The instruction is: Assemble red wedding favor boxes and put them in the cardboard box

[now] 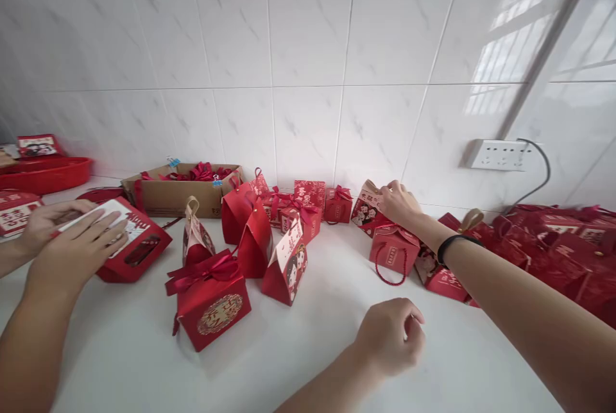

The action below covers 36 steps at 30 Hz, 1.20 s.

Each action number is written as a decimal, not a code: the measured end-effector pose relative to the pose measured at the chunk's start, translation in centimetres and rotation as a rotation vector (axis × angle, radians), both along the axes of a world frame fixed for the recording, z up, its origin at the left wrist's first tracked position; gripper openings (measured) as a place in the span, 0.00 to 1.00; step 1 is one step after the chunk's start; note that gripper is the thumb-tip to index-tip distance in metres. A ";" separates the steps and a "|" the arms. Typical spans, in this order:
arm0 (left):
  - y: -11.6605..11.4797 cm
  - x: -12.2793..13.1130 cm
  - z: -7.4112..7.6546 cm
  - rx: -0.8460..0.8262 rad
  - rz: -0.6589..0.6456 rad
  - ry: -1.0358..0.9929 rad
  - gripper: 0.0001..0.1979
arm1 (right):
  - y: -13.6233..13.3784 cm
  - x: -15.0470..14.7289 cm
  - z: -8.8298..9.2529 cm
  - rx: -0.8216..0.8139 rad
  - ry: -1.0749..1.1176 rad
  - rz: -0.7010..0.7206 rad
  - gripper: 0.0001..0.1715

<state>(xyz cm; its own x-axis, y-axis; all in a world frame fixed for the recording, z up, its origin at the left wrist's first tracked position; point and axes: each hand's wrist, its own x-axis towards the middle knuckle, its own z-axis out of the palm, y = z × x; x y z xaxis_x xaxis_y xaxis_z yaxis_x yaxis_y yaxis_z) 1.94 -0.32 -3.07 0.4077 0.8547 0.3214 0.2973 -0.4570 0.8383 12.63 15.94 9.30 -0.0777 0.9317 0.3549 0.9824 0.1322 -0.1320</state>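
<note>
Its front printed with white blossoms and dark lettering, a red-and-cream box [367, 209] is standing at the back of the counter [327, 336] near the wall, where the right hand [400, 202] is touching it, though I cannot tell whether the partly hidden fingers are gripping; the left hand's [391, 337] fingers are curling into a loose fist. A rope-handled red box [392, 247] is sitting just in front, while a co-worker's hands [72, 249] are holding a windowed box [149, 236] at far left.
</note>
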 end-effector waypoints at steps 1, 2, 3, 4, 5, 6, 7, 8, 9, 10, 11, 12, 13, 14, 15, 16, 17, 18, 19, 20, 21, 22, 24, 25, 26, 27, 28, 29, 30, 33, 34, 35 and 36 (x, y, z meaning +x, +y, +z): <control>0.0 0.0 -0.3 0.020 -0.013 0.004 0.07 | 0.6 0.0 -0.2 -0.012 -0.015 -0.032 0.20; 0.0 0.1 -0.5 0.035 -0.026 0.012 0.07 | 1.1 -0.1 -0.5 -0.027 -0.024 -0.063 0.22; 0.0 0.2 -0.7 0.045 -0.035 0.022 0.07 | 1.5 -0.1 -0.7 -0.046 -0.027 -0.093 0.22; 0.1 0.4 -0.9 0.045 -0.045 0.035 0.07 | 1.9 -0.2 -1.0 -0.069 -0.027 -0.121 0.23; 0.1 0.5 -1.0 0.037 -0.052 0.048 0.07 | 2.3 -0.2 -1.3 -0.096 -0.025 -0.146 0.24; 0.1 0.6 -1.0 0.022 -0.056 0.060 0.07 | 2.6 -0.3 -1.5 -0.123 -0.023 -0.165 0.24; 0.1 0.6 -1.0 0.006 -0.062 0.074 0.07 | 2.8 -0.3 -1.7 -0.148 -0.022 -0.179 0.24; 0.1 0.5 -0.9 -0.012 -0.065 0.085 0.08 | 3.1 -0.4 -1.8 -0.168 -0.024 -0.188 0.23; 0.1 0.4 -0.9 -0.027 -0.068 0.096 0.08 | 3.2 -0.4 -2.0 -0.182 -0.026 -0.192 0.22; 0.1 0.3 -0.8 -0.041 -0.072 0.108 0.08 | 3.3 -0.3 -2.0 -0.190 -0.030 -0.191 0.21; 0.2 0.2 -0.9 -0.058 -0.076 0.121 0.08 | 3.4 -0.2 -2.1 -0.194 -0.035 -0.188 0.19; 0.2 0.1 -1.0 -0.074 -0.083 0.135 0.08 | 3.3 -0.1 -2.1 -0.190 -0.039 -0.185 0.18; 0.2 0.3 -1.1 -0.089 -0.092 0.150 0.08 | 3.3 -0.1 -2.0 -0.177 -0.042 -0.181 0.17; 0.2 0.6 -1.2 -0.100 -0.105 0.167 0.07 | 3.2 -0.2 -1.8 -0.152 -0.046 -0.178 0.16; 0.1 1.1 -1.1 -0.105 -0.120 0.183 0.06 | 3.1 -0.3 -1.7 -0.115 -0.050 -0.170 0.16; 0.0 1.6 -0.9 -0.106 -0.136 0.201 0.05 | 3.1 -0.7 -1.4 -0.071 -0.054 -0.152 0.16; -0.2 2.0 -0.2 -0.103 -0.148 0.222 0.04 | 3.2 -1.2 -1.2 -0.026 -0.059 -0.122 0.16; -0.5 2.1 0.8 -0.096 -0.161 0.246 0.02 | 3.4 -2.0 -1.0 0.013 -0.065 -0.081 0.17; -0.9 1.4 2.3 -0.076 -0.163 0.265 0.01 | 3.8 -2.9 -0.7 0.039 -0.069 -0.031 0.19; -1.3 -0.3 4.2 -0.051 -0.157 0.282 0.03 | 4.2 -4.1 -0.6 0.054 -0.073 0.023 0.20; -1.6 -3.1 6.3 0.009 -0.147 0.287 0.06 | 4.8 -5.5 -0.4 0.060 -0.075 0.076 0.21; -1.9 -7.1 8.5 0.099 -0.092 0.257 0.07 | 5.4 -6.9 -0.4 0.061 -0.075 0.124 0.22; -2.2 -18.4 12.0 0.203 0.020 0.208 0.11 | 6.6 -9.8 -0.5 0.054 -0.071 0.190 0.21; -2.1 -24.8 13.0 0.253 0.110 0.193 0.14 | 7.1 -11.2 -0.6 0.046 -0.066 0.203 0.21; -1.9 -31.2 13.4 0.374 0.256 0.223 0.15 | 7.5 -12.3 -0.8 0.034 -0.060 0.204 0.20; -1.6 -37.0 13.2 0.551 0.518 0.220 0.17 | 7.8 -13.2 -1.1 0.020 -0.054 0.195 0.20; -1.2 -41.8 12.5 0.621 0.710 0.289 0.15 | 7.9 -13.8 -1.3 0.005 -0.047 0.179 0.19; -0.9 -45.4 11.5 0.606 0.789 0.373 0.14 | 7.9 -14.3 -1.4 -0.007 -0.040 0.161 0.18; -0.6 -47.8 10.4 0.570 0.808 0.442 0.12 | 7.9 -14.5 -1.4 -0.012 -0.029 0.145 0.16; -0.1 -49.3 8.0 0.541 0.805 0.570 0.22 | 7.3 -14.8 0.1 0.040 0.041 0.130 0.11; 0.0 -48.9 7.7 0.556 0.783 0.582 0.24 | 7.0 -14.9 1.0 0.081 0.078 0.136 0.12; 0.1 -48.5 7.5 0.584 0.754 0.563 0.24 | 6.7 -15.1 2.2 0.128 0.119 0.145 0.13; 0.2 -48.2 7.4 0.619 0.714 0.512 0.21 | 6.4 -15.4 3.6 0.180 0.162 0.156 0.14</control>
<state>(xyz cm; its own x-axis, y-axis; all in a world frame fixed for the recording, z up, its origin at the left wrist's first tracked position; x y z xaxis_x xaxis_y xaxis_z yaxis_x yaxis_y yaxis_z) -46.31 -0.09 4.36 0.0875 0.6955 0.7132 0.9140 -0.3408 0.2202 -2.77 22.33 12.88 -0.1445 0.8337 0.5330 0.9163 0.3161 -0.2460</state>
